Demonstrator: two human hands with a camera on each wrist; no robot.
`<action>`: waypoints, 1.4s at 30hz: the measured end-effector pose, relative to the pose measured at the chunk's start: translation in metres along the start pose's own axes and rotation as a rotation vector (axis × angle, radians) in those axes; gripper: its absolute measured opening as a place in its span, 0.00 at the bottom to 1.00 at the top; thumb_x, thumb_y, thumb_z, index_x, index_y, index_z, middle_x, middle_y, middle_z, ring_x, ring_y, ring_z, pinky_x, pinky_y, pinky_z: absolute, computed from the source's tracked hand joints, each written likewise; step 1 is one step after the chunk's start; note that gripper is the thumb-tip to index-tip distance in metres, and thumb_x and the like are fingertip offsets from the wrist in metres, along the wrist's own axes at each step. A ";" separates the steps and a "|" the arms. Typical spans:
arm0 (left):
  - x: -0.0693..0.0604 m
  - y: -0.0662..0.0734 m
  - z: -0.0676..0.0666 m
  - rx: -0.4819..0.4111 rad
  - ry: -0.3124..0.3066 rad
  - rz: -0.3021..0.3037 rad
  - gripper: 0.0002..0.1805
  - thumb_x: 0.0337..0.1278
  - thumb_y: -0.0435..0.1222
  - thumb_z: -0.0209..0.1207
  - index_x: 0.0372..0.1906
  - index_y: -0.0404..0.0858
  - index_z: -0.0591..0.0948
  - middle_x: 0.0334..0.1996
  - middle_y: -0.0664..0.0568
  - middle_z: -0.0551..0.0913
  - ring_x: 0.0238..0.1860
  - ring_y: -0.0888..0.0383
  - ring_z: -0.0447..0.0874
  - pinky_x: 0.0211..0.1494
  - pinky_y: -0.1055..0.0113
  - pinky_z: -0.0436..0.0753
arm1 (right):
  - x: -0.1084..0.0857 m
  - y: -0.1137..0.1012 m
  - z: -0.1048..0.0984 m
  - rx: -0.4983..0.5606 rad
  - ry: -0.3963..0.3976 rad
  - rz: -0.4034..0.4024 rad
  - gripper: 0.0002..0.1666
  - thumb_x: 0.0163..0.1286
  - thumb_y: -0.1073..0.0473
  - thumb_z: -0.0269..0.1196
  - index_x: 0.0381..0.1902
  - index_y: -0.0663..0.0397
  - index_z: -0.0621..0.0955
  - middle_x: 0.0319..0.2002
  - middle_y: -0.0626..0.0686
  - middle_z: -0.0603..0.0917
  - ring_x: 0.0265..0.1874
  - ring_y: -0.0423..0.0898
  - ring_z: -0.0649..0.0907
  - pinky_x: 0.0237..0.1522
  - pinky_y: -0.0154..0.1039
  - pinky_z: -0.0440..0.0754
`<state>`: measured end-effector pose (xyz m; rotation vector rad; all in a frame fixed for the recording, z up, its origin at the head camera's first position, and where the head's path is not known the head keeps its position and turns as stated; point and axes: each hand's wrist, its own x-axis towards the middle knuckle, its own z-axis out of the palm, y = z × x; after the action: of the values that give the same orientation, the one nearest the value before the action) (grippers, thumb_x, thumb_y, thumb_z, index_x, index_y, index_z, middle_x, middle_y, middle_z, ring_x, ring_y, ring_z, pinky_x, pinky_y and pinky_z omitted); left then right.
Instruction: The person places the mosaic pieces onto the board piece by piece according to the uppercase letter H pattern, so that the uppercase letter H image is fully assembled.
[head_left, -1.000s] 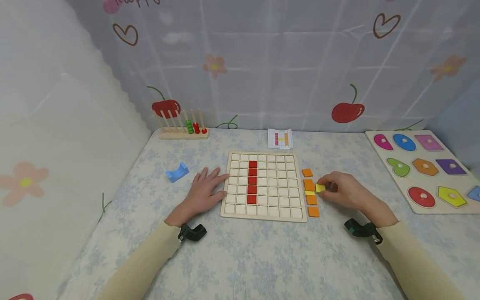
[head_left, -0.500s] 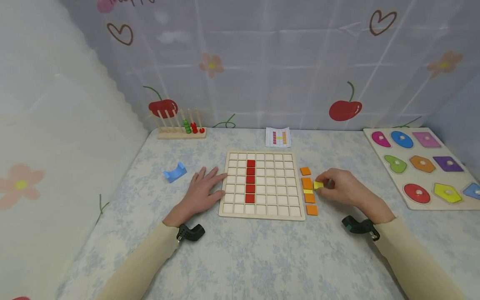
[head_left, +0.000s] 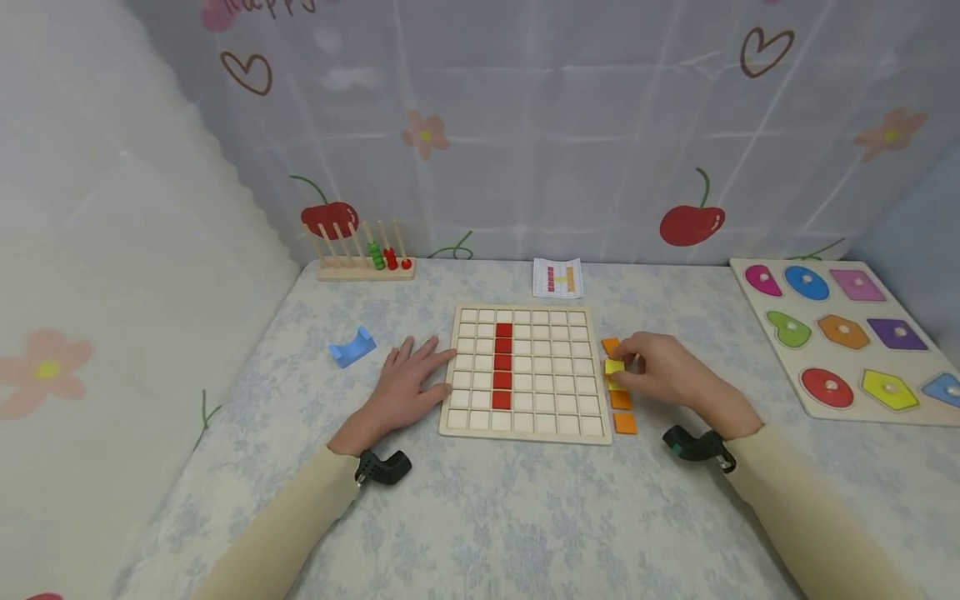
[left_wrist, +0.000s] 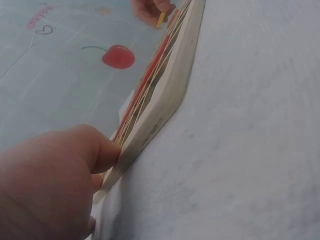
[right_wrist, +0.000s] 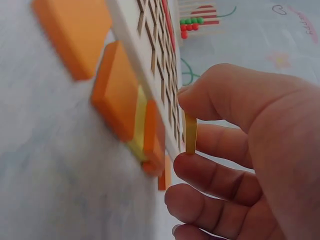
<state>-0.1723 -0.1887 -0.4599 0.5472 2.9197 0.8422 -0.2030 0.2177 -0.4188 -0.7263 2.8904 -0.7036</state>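
In the head view, my right hand point(head_left: 667, 375) pinches a small yellow tile point(right_wrist: 190, 135) between thumb and fingers. It holds the tile up over the column of orange tiles point(head_left: 625, 423) along the right side of the wooden grid board point(head_left: 525, 437). Another yellow tile point(right_wrist: 139, 117) lies among the orange ones in the right wrist view. Five cells is more than I count closely, but several red tiles point(head_left: 502, 362) fill one upright line on the board. My left hand point(head_left: 405, 379) lies flat with fingers spread, thumb and index finger touching the board's left edge.
Behind the board lies a pattern card point(head_left: 557, 278) showing coloured squares. A bead counting rack point(head_left: 365, 272) stands back left, with a blue curved piece point(head_left: 352, 347) in front of it. A shape puzzle board point(head_left: 806, 392) lies at the right.
My right hand has moved left with the yellow tile, from beside the orange tiles to above them. The left hand stays at the board's edge.
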 end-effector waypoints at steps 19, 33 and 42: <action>-0.001 0.000 0.001 0.000 0.006 0.001 0.31 0.69 0.44 0.55 0.75 0.44 0.71 0.80 0.37 0.59 0.81 0.28 0.40 0.78 0.29 0.44 | 0.051 -0.041 0.022 0.080 -0.045 -0.126 0.16 0.63 0.57 0.73 0.47 0.59 0.88 0.32 0.50 0.86 0.28 0.42 0.77 0.31 0.34 0.77; 0.000 0.002 -0.001 0.001 -0.006 -0.006 0.31 0.69 0.44 0.54 0.76 0.45 0.71 0.80 0.38 0.58 0.82 0.30 0.39 0.79 0.29 0.43 | 0.069 -0.057 0.039 0.062 -0.064 -0.206 0.14 0.64 0.58 0.71 0.46 0.56 0.89 0.35 0.50 0.87 0.32 0.41 0.79 0.40 0.39 0.80; 0.000 0.001 -0.001 0.001 -0.003 -0.003 0.31 0.69 0.44 0.54 0.76 0.45 0.71 0.80 0.37 0.58 0.82 0.29 0.40 0.78 0.29 0.44 | 0.074 -0.063 0.043 0.043 -0.073 -0.209 0.13 0.65 0.56 0.71 0.45 0.54 0.89 0.33 0.48 0.85 0.31 0.41 0.76 0.38 0.38 0.77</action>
<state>-0.1722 -0.1882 -0.4580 0.5441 2.9179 0.8391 -0.2335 0.1158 -0.4260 -1.0360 2.7509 -0.7402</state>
